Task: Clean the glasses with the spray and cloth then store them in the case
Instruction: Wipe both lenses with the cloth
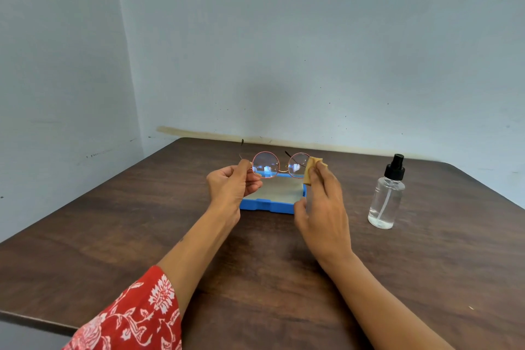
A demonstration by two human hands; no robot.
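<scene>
Round glasses [267,165] with a thin pink-gold frame are held up over the table. My left hand [231,183] pinches them at the left hinge. My right hand [324,207] pinches a small tan cloth [311,169] against the right lens. Below the glasses lies an open blue case [270,204] with a grey lining, partly hidden by both hands. A clear spray bottle [386,196] with a black nozzle stands upright on the table to the right, apart from my hands.
The dark wooden table [142,236] sits in a corner, with pale blue walls close behind and to the left. Its front-left edge shows at the bottom left. A red patterned sleeve [133,318] covers my left upper arm.
</scene>
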